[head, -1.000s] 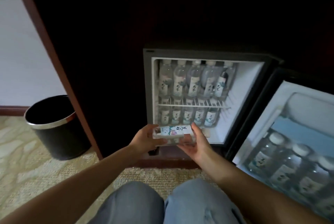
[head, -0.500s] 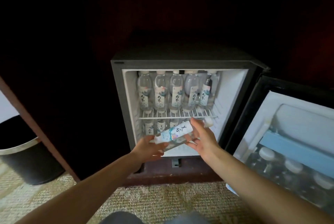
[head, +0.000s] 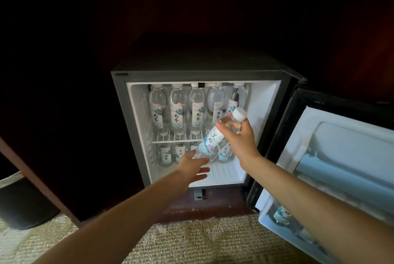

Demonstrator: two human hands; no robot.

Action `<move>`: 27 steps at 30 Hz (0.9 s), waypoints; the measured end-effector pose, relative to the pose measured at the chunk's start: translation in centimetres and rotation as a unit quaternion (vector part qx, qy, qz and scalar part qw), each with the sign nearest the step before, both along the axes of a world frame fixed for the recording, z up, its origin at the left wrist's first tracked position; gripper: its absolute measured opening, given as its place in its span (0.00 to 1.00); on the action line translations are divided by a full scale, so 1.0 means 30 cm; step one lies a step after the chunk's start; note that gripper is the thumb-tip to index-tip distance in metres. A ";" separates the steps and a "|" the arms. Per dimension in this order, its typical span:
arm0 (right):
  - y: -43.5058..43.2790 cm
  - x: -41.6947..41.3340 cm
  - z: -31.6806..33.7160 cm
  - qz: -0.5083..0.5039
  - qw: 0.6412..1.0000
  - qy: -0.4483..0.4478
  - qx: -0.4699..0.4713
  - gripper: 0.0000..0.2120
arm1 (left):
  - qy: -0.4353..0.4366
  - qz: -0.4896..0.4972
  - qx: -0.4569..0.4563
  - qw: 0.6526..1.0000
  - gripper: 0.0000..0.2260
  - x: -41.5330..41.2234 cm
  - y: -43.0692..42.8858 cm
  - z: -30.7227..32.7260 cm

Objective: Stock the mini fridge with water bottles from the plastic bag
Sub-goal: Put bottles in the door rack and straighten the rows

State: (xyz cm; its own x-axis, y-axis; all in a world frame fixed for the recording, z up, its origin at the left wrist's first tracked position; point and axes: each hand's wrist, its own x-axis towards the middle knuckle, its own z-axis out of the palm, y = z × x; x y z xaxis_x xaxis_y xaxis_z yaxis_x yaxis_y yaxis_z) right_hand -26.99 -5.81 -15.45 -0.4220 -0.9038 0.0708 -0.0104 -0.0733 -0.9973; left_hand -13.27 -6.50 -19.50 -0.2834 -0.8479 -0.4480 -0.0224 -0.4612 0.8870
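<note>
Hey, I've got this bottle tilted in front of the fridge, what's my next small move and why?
Probably stand the bottle upright and lower it base-first onto the bare floor of the lower compartment. The right hand grips it near the neck, tilted, cap up; the open left hand touches its base, and the top shelf looks full.
</note>
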 end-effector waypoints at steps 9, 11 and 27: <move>-0.069 -0.060 0.032 -0.041 0.993 0.104 -0.025 0.27 | 0.065 -0.039 0.001 0.997 0.24 -0.122 -0.035 0.042; -0.068 -0.063 0.003 -0.025 0.995 0.097 -0.010 0.26 | 0.061 -0.033 0.036 0.997 0.20 -0.121 -0.031 0.019; -0.107 -0.010 -0.214 0.002 0.966 -0.209 0.150 0.14 | 0.098 0.149 0.127 0.976 0.15 -0.008 -0.139 -0.120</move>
State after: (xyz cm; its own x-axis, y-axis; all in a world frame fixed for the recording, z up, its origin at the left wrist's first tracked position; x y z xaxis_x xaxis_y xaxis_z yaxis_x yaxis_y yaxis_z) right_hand -27.30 -9.03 -21.86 -0.3529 -0.8589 -0.3711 0.3972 0.2216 -0.8906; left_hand -13.51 -10.67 -23.11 -0.1419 -0.7742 -0.6169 0.3045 -0.6271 0.7170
